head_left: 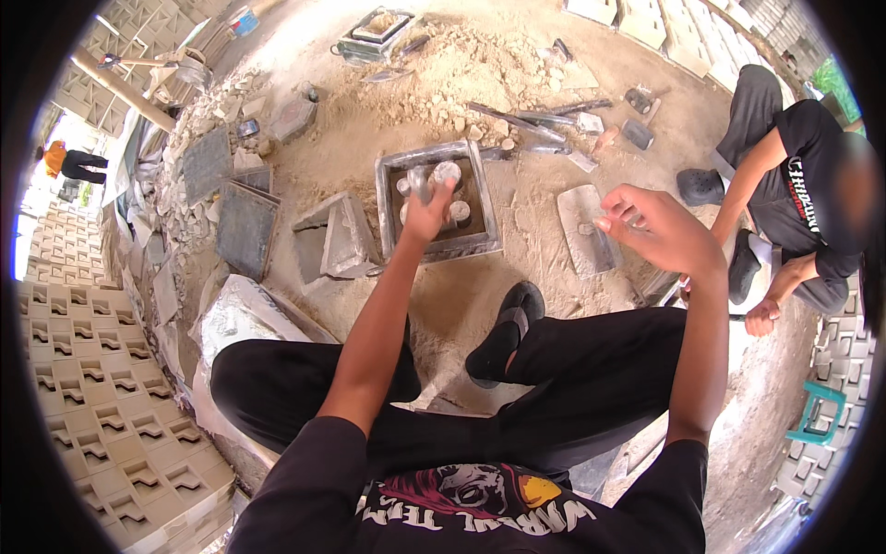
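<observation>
A square grey mould frame [489, 242] stands on the sandy ground in front of me, with several round pale cores [459, 212] inside and brown material around them. My left hand [428, 214] reaches into the mould, its fingers closed around an upright grey rounded piece [420, 183] among the cores. The fingertips are partly hidden. My right hand [666, 231] is raised to the right, empty, with its fingers loosely bent and apart. Below and beside it lies a pale rectangular slab [583, 242] with a small knob on top.
Angled concrete pieces [346, 235] and dark flat plates [247, 226] lie left of the mould. Beyond it are a heap of sand [461, 78], metal bars [517, 122] and another square mould [377, 35]. A co-worker [794, 185] sits at the right. Stacked patterned blocks [101, 388] line the left.
</observation>
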`<state>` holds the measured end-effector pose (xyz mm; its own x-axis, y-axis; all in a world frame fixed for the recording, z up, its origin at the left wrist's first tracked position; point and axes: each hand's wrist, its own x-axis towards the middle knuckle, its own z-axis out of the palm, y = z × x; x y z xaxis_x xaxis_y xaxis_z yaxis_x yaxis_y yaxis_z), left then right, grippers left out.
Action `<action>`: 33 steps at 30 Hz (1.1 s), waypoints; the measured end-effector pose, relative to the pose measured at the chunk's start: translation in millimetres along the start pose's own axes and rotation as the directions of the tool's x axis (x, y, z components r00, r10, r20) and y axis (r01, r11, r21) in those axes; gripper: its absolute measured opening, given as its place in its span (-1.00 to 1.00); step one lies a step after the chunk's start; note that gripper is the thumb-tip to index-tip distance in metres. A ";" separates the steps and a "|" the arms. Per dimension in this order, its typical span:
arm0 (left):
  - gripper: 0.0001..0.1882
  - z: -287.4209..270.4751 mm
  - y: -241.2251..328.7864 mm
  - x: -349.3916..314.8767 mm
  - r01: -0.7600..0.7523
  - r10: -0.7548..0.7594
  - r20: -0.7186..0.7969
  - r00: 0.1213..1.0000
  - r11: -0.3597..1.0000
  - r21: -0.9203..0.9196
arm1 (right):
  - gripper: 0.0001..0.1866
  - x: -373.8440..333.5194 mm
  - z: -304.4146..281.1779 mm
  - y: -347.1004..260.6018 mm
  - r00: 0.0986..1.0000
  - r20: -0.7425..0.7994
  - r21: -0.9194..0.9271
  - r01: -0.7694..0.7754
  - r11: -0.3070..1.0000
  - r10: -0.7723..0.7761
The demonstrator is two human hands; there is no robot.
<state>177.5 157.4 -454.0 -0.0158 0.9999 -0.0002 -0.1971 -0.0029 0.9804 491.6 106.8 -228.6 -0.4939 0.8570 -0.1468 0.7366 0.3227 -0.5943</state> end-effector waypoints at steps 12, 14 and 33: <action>-0.53 -21.7 -19.2 -14.4 -0.013 0.004 0.125 0.992 0.997 0.075 | -0.66 10.8 5.0 -17.6 0.997 0.026 0.010 0.071 0.997 -0.071; -0.54 -13.4 -9.5 -16.9 0.016 -0.020 0.073 0.997 0.998 0.059 | -0.66 14.2 4.4 -17.5 0.996 0.020 -0.012 0.091 0.996 -0.091; -0.54 -61.3 55.4 -35.7 -0.073 0.086 -0.090 0.992 0.988 0.139 | -0.63 23.1 17.5 -45.4 0.983 0.101 -0.091 0.163 0.982 -0.154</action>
<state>107.1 120.6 -411.8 -0.1211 0.9904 0.0662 -0.0569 -0.0735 0.9957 438.6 105.0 -218.9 -0.6457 0.7519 -0.1330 0.6849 0.4933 -0.5363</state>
